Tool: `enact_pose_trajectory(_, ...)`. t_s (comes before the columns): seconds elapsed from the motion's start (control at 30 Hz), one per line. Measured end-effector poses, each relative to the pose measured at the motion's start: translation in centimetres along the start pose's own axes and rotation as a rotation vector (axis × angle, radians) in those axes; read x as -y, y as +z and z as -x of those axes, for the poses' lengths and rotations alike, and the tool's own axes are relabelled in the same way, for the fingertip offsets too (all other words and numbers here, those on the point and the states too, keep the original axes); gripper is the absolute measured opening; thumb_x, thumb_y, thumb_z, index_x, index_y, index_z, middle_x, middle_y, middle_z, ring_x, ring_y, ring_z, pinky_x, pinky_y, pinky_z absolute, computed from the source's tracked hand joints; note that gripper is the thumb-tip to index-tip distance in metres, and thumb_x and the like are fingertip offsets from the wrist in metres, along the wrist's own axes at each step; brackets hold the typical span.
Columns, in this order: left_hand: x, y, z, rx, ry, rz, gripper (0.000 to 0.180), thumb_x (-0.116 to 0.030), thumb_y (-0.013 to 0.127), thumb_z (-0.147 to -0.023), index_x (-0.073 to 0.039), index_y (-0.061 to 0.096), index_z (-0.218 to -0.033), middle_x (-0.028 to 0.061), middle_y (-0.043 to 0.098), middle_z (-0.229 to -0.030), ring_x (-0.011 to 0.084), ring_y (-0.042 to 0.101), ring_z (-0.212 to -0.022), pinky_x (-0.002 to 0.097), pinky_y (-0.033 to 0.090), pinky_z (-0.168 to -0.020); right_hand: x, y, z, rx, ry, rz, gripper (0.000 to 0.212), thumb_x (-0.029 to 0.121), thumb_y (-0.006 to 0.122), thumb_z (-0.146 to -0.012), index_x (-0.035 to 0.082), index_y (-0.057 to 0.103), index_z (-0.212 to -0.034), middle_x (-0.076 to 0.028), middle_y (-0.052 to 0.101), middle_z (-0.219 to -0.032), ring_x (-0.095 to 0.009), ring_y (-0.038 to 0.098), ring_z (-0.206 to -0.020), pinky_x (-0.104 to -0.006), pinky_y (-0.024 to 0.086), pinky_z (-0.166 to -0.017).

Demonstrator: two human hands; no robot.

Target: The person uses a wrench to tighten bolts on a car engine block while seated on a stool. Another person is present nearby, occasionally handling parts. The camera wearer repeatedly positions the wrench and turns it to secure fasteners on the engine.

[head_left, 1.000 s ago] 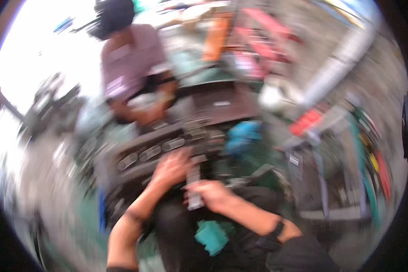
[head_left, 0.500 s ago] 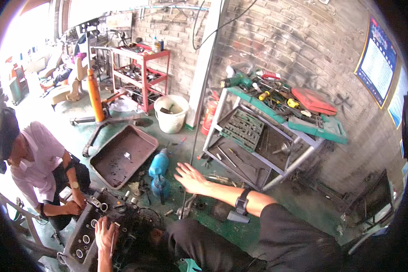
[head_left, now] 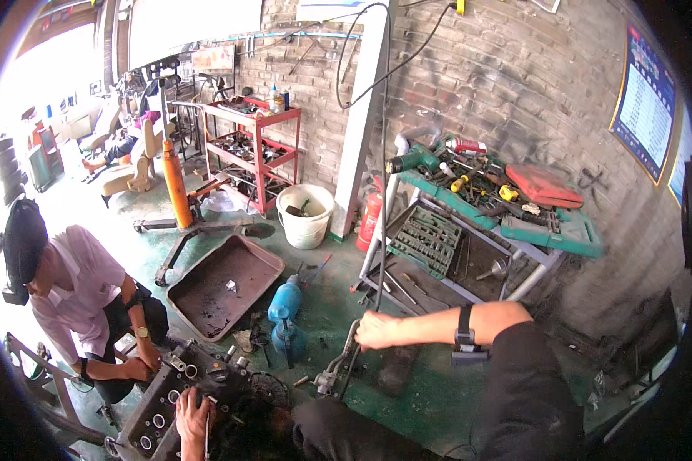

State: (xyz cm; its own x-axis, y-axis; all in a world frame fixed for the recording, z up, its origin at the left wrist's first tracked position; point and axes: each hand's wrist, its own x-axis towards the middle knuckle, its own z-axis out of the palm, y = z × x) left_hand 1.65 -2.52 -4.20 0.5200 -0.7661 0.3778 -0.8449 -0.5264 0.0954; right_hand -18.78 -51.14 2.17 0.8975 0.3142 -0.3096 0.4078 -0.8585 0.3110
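- We see the left hand (head_left: 192, 417) with fingers partly bent over the dark engine (head_left: 148, 401), at lower left; the lower edge cuts off the engine's near end.
- A slim metal rod (head_left: 207, 434) lies along this hand; we cannot tell whether the hand grips it.
- We find the right hand (head_left: 375, 330) narrow, fingers curled, at the upper end of a grey metal part (head_left: 329, 378); the hand's back hides any grip.
- A black cable (head_left: 383, 253) passes downward behind the right hand.
- Beyond the engine, we see a co-worker (head_left: 81, 269); what the co-worker's hands work on is unclear.
- Farther off, glare washes out the doorway (head_left: 50, 84).
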Motion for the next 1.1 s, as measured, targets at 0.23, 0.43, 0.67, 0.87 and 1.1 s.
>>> enact_pose_trajectory(0.23,0.1,-0.6,-0.2,-0.045,0.029,0.048,0.023,-0.017,0.068,-0.072,-0.008,0.063,-0.092,0.0182,0.054,-0.120,0.0376,0.051,-0.111,0.0473,0.047,-0.089,-15.3,-6.9,0.9,0.222,0.252,0.613,0.017,0.025,0.059,-0.082,0.015,0.071,-0.075,-0.006,0.066,-0.082,-0.025,0.062,-0.078,-0.0428,0.050,-0.070)
enact_pose_trajectory(0.43,-0.4,-0.7,-0.1,-0.038,0.030,0.055,0.022,-0.014,0.068,-0.072,-0.007,0.063,-0.093,0.0206,0.054,-0.118,0.0389,0.051,-0.109,0.0477,0.048,-0.086,-27.6,-10.5,3.1,-0.667,1.045,-0.482,0.018,-0.001,0.051,-0.077,0.000,0.066,-0.086,-0.019,0.062,-0.109,-0.035,0.059,-0.103,-0.0428,0.046,-0.092)
enact_pose_trajectory(0.67,-0.1,-0.7,0.0,0.007,-0.003,0.054,0.028,-0.022,0.070,-0.071,-0.011,0.065,-0.095,0.0162,0.055,-0.119,0.0359,0.052,-0.110,0.0464,0.046,-0.089,-28.6,-13.9,-4.6,-1.368,1.037,-2.171,0.016,0.023,0.062,-0.086,0.009,0.055,-0.093,-0.007,0.060,-0.078,-0.016,0.045,-0.052,-0.0279,0.032,-0.040)
enact_pose_trajectory(0.87,-0.4,-1.8,-0.3,-0.035,0.081,0.044,0.035,-0.020,0.066,-0.081,-0.011,0.062,-0.115,0.0168,0.052,-0.128,0.0378,0.051,-0.113,0.0469,0.047,-0.092,-32.7,-23.1,-4.1,-1.719,0.849,-1.249,0.019,0.020,0.064,-0.084,0.003,0.064,-0.077,-0.003,0.059,-0.064,-0.012,0.046,-0.049,-0.0272,0.036,-0.047)
enact_pose_trajectory(1.1,-0.7,-1.8,-0.2,0.031,0.053,0.013,0.035,-0.019,0.067,-0.079,-0.009,0.062,-0.112,0.0167,0.055,-0.123,0.0362,0.052,-0.112,0.0449,0.047,-0.093,-31.2,-23.1,-3.2,-1.428,1.071,-0.985,0.034,0.012,0.057,-0.085,0.000,0.064,-0.115,-0.015,0.070,-0.081,-0.015,0.063,-0.067,-0.0326,0.049,-0.062)
